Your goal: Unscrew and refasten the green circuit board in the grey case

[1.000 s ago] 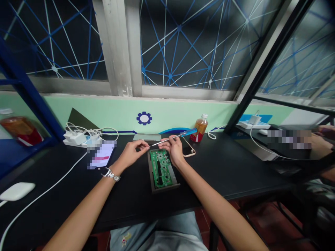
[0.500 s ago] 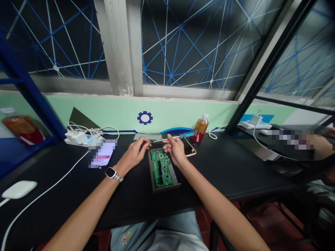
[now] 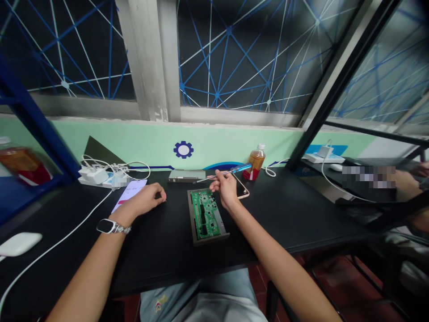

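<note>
My right hand (image 3: 225,188) holds a screwdriver (image 3: 241,168) with a clear blue handle, its shaft pointing left above the table. Below it lies a green circuit board (image 3: 210,214) in a grey metal tray-like housing (image 3: 193,223). To the left, my left hand (image 3: 146,199) is over the table beside a lit phone (image 3: 131,191), its fingertips pinched together. Whatever may be between those fingertips is too small to name. A flat grey metal piece (image 3: 186,176) rests behind the board.
A drink bottle (image 3: 255,163) and a second phone (image 3: 242,191) are right of the board. At the left stand a white power strip (image 3: 95,178) with plugs and cables, and a white charger-like object (image 3: 20,244). Another person's arm (image 3: 407,183) shows at far right.
My left hand has moved left and toward me, away from the screwdriver tip, to beside the lit phone. My right hand keeps hold of the screwdriver in nearly the same place.
</note>
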Motion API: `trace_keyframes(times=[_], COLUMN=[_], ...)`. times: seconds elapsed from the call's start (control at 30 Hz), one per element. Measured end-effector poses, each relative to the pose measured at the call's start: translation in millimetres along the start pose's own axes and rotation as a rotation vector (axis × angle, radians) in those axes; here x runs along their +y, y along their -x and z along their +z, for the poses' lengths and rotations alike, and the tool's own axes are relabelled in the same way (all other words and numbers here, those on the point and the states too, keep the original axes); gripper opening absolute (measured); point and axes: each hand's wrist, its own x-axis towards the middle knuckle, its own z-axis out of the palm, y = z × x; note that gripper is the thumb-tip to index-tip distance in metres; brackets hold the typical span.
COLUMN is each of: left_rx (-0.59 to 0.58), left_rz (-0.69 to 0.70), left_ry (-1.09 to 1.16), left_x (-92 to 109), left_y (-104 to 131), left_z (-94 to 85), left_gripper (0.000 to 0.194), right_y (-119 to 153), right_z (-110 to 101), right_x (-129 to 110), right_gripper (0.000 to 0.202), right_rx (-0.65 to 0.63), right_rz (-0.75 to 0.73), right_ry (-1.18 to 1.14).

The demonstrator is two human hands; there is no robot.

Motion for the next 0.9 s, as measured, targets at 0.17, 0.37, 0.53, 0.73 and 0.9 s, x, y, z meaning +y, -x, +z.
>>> trace_keyframes(times=[0.17,0.37,0.53,0.73,0.9], left_rx=[0.022,0.007,0.051,0.078,-0.017], left_rz=[-0.032,-0.074,-0.082,-0.134,-0.245], left_ry=[0.017,0.039,-0.050,-0.110,-0.036], left_x=[-3.2,-3.6,-0.7,2.3,7.2], left_y=[0.4,3.0,-0.3,-2.5,-2.1], left_z=[4.3,2.7,14.8,24.3,20.0], left_gripper=[0.013,0.023,0.027,0.009,0.014], right_y=[3.5,2.1,1.9,2.1,1.1], right_z=[3.3,1.7,0.4,1.0,0.1], right_x=[3.6,3.1,4.7,4.7,5.3], right_gripper=[0.043,0.043,0.042,0.044,0.045], right_rx=[-0.062,-0.083,-0.095,-0.117,-0.126], right_rz=[-0.009,-0.020,-0.043,-0.047,-0.066], right_ry=[0.040,0.040,0.048,0.068,0.092])
